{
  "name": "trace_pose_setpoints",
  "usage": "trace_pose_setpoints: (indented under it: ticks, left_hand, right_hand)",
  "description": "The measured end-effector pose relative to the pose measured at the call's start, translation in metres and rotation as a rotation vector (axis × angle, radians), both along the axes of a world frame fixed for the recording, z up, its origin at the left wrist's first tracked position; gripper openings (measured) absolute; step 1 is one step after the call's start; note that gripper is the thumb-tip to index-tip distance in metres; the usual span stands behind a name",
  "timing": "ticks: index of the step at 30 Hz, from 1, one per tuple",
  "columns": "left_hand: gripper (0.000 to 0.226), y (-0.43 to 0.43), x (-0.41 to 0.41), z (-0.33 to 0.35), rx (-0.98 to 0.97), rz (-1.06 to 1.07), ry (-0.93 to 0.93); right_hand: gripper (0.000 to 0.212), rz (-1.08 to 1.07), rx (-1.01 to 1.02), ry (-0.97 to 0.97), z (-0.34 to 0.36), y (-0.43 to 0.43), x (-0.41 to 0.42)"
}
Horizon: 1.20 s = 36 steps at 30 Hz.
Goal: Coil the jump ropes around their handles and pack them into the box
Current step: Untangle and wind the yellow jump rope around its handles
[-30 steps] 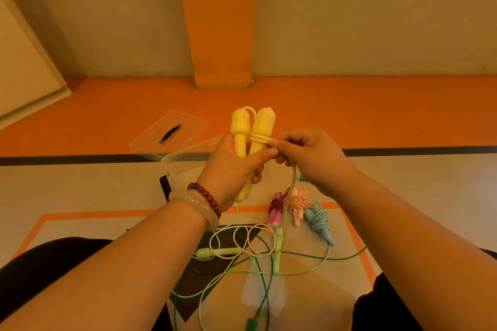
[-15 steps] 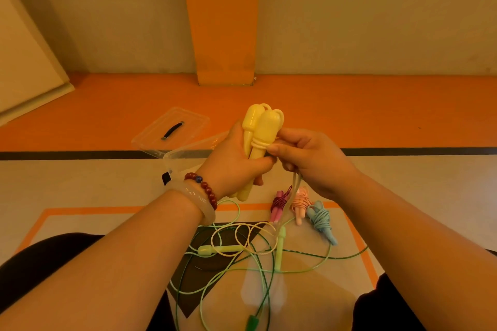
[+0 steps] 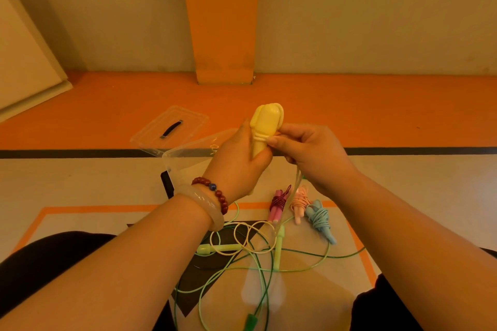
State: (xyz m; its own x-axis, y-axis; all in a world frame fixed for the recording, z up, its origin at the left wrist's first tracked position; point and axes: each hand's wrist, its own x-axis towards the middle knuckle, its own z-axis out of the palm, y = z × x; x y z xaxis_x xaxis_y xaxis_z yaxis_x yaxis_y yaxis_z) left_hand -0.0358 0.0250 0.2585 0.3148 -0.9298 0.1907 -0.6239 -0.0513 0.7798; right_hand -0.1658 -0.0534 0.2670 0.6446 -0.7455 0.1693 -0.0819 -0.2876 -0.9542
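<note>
My left hand [image 3: 239,161] grips the two yellow jump rope handles [image 3: 265,126] together, upright at chest height. Several turns of yellow rope circle them just above my fingers. My right hand [image 3: 309,156] pinches the yellow rope against the handles; the loose rope [image 3: 252,239] hangs down to loops on the floor. Behind my left hand stands the clear plastic box [image 3: 185,156], open. On the floor lie three coiled ropes: purple-pink [image 3: 279,203], pink [image 3: 300,203] and blue [image 3: 320,219].
The box's clear lid [image 3: 169,129] with a dark handle lies on the orange floor strip at the left. Uncoiled light green ropes with pale handles [image 3: 279,247] and a dark green handle [image 3: 250,322] sprawl between my knees. An orange pillar [image 3: 223,35] rises behind.
The two yellow handles have turned in my left hand, from side by side to one behind the other. My right hand has carried the rope round them and risen a little.
</note>
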Motion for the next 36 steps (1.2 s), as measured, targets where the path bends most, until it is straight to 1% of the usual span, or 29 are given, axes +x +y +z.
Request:
trace_pose_setpoints:
  ticks: [2, 4, 6, 8, 11, 14, 16, 19, 21, 23, 26, 30, 33, 36]
  left_hand:
    - [0.038, 0.0, -0.001, 0.002, 0.006, -0.016, 0.003]
    - [0.032, 0.001, -0.003, 0.006, 0.015, -0.038, 0.065]
    - [0.018, 0.002, -0.006, 0.009, 0.046, -0.064, 0.217]
    - [0.006, 0.004, -0.008, 0.009, 0.085, -0.09, 0.435]
    - [0.008, 0.004, -0.008, 0.01, 0.081, -0.133, 0.668]
    - [0.01, 0.005, -0.009, 0.015, 0.065, -0.153, 0.774]
    - [0.01, 0.006, -0.011, 0.015, 0.042, -0.144, 0.801]
    - [0.014, 0.005, -0.015, 0.013, 0.013, -0.121, 0.821]
    - [0.017, 0.004, -0.016, 0.013, -0.026, -0.112, 0.821]
    - [0.015, 0.003, -0.018, 0.014, -0.06, -0.083, 0.789]
    - [0.012, 0.004, -0.02, 0.013, -0.079, -0.05, 0.736]
    - [0.011, 0.004, -0.018, 0.013, -0.062, -0.072, 0.842]
    - [0.014, 0.003, -0.014, 0.013, -0.042, -0.116, 0.843]
    - [0.018, 0.003, -0.012, 0.015, -0.031, -0.13, 0.81]
  right_hand:
    - [0.012, -0.026, -0.05, 0.029, 0.004, -0.001, -0.001]
    - [0.011, -0.062, -0.08, 0.046, 0.01, -0.002, -0.002]
    - [0.011, -0.081, -0.096, 0.064, 0.015, -0.004, -0.004]
    - [0.011, -0.062, -0.061, 0.059, 0.018, -0.005, -0.005]
    - [0.01, -0.006, 0.042, 0.023, 0.018, -0.007, -0.005]
    - [0.008, 0.027, 0.135, -0.003, 0.018, -0.006, -0.007]
    - [0.013, -0.004, 0.139, 0.004, 0.018, -0.005, -0.008]
    - [0.024, -0.1, 0.089, 0.051, 0.015, -0.005, -0.008]
    - [0.025, -0.122, 0.103, 0.056, 0.012, -0.002, -0.004]
    - [0.023, -0.119, 0.101, 0.044, 0.011, 0.001, -0.002]
    - [0.018, -0.16, -0.02, 0.073, 0.013, 0.005, -0.002]
    - [0.014, -0.194, -0.085, 0.073, 0.015, 0.005, -0.003]
    - [0.014, -0.208, -0.081, 0.111, 0.017, 0.004, -0.004]
    - [0.021, -0.193, -0.087, 0.128, 0.021, 0.004, -0.005]
